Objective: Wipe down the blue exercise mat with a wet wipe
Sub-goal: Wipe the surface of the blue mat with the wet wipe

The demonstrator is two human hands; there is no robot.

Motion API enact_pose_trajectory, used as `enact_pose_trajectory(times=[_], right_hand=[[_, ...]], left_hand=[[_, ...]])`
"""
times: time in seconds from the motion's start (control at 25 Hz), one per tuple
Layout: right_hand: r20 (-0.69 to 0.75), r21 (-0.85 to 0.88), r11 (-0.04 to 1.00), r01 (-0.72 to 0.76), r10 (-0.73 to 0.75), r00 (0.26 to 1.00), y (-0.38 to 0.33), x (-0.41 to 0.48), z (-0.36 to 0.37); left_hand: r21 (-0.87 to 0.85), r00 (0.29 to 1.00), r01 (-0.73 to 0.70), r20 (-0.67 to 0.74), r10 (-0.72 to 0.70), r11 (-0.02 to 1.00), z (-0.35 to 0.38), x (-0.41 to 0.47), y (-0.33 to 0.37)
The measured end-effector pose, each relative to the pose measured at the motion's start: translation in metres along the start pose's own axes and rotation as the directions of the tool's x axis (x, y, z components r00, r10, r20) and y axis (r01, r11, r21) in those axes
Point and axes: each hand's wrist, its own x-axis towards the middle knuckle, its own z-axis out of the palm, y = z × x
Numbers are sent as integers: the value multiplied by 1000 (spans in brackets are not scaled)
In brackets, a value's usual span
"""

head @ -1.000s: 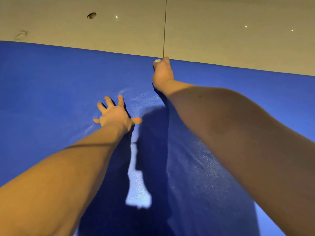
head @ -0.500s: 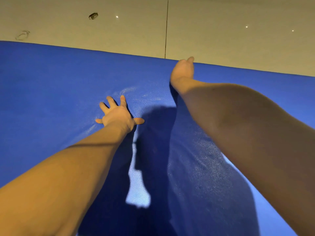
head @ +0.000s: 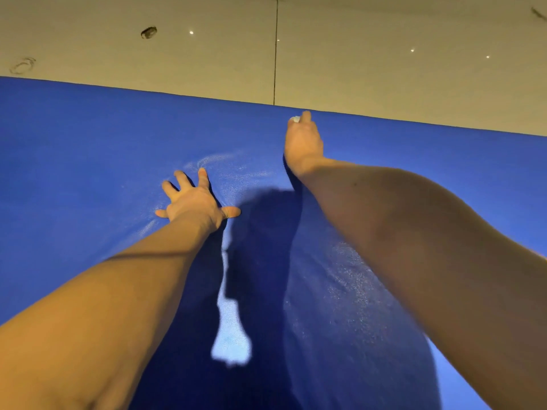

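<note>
The blue exercise mat (head: 88,161) fills most of the view, lying flat on the floor. My left hand (head: 195,199) rests flat on the mat with fingers spread. My right hand (head: 303,140) reaches out to the mat's far edge and grips a small white wet wipe (head: 295,119), of which only a bit shows past my fingers. It presses the wipe onto the mat. Faint wet streaks shine on the mat just beyond my left hand.
Beige floor tiles (head: 384,54) lie beyond the mat's far edge, with a dark grout line and a small dark mark (head: 149,32). My arms and head cast dark shadows over the mat's middle.
My right hand slid right along the far edge, then came back left; the wipe shows again at its fingertips. My left hand stays planted.
</note>
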Motion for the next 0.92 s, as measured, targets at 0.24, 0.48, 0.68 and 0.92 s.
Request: enact_pose_trajectory(times=[0.24, 0.48, 0.68, 0.92], right_hand=[[-15, 194, 979, -61, 65, 998, 3, -19, -11], [150, 112, 962, 250, -265, 952, -70, -72, 27], [62, 48, 998, 28, -31, 998, 4, -44, 7], [-26, 137, 984, -112, 117, 993, 20, -44, 9]], left_hand=[[-8, 1000, 0, 21, 0, 1000, -2, -2, 3], [-19, 1000, -21, 0, 21, 1000, -1, -1, 0], [-11, 1000, -10, 14, 10, 1000, -1, 0, 0], [0, 1000, -16, 11, 16, 1000, -2, -2, 0]])
